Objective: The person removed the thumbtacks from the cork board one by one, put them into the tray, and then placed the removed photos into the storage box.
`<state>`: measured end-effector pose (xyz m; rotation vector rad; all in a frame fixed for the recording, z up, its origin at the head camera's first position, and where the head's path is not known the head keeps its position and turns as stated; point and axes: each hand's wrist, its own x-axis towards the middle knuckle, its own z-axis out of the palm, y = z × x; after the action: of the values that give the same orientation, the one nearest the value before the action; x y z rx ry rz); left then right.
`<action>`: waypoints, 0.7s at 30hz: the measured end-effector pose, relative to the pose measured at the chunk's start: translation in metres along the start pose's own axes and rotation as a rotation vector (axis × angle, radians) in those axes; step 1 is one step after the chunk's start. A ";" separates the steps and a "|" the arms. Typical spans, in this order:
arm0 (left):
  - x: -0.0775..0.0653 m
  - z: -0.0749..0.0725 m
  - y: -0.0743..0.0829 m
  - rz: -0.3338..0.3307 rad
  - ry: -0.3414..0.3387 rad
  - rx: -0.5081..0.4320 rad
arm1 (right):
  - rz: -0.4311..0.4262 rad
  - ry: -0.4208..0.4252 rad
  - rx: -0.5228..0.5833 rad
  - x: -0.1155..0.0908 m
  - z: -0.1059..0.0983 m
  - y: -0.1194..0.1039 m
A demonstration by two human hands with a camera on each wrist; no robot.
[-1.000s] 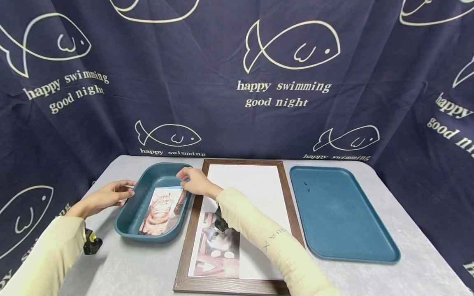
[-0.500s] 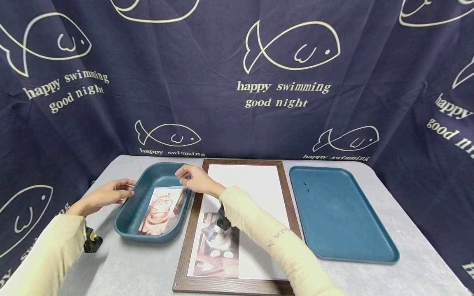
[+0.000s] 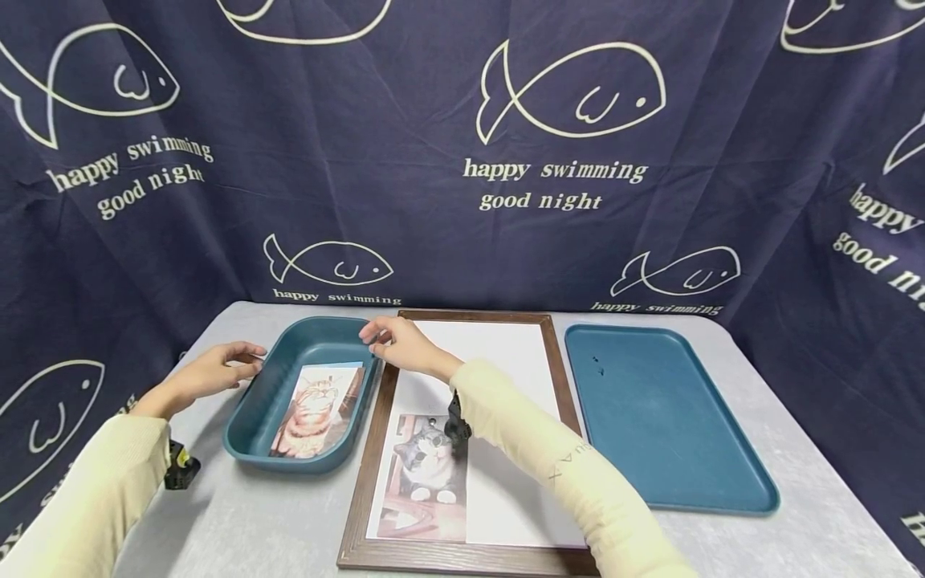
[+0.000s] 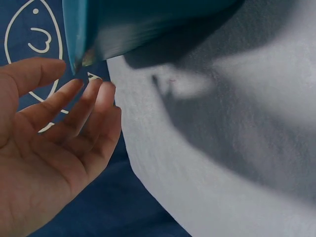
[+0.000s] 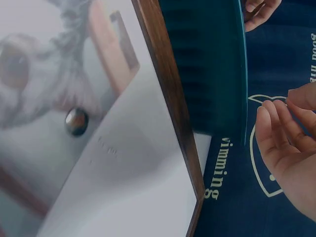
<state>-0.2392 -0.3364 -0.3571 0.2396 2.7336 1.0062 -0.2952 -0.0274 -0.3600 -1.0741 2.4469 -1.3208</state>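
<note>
My left hand (image 3: 205, 377) is beside the left wall of a deep teal bin (image 3: 249, 409). Its fingers are loosely bent and hold nothing; in the left wrist view the hand (image 4: 64, 133) is just below the bin's edge (image 4: 79, 39), and contact cannot be told. Over the bin's right rim is my right hand (image 3: 408, 347), its fingers relaxed and nothing between them. Inside the bin lies an orange cat photo (image 3: 314, 409), with a bluish edge showing behind it. A grey-and-white cat photo (image 3: 426, 490) lies at the lower left of a brown-framed white board (image 3: 499, 361), with a shiny round magnet or pin (image 5: 77, 121) on it.
To the right lies a flat teal tray (image 3: 679, 425) with several tiny dark pieces (image 3: 598, 365) near its upper left. The grey table (image 3: 202, 506) ends at a dark blue fish-print curtain (image 3: 433, 241) at the back and sides.
My right hand has drawn back to the right, from the orange cat photo's top edge to the bin's right rim. The left hand has barely moved; the photos lie as before.
</note>
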 end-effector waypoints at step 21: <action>0.001 0.015 0.038 0.205 0.200 0.155 | -0.078 -0.002 -0.034 -0.032 -0.025 0.036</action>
<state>-0.2336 -0.2981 -0.3438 0.4782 3.0232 0.9103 -0.3016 0.0234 -0.3793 -1.1899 2.4576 -1.3038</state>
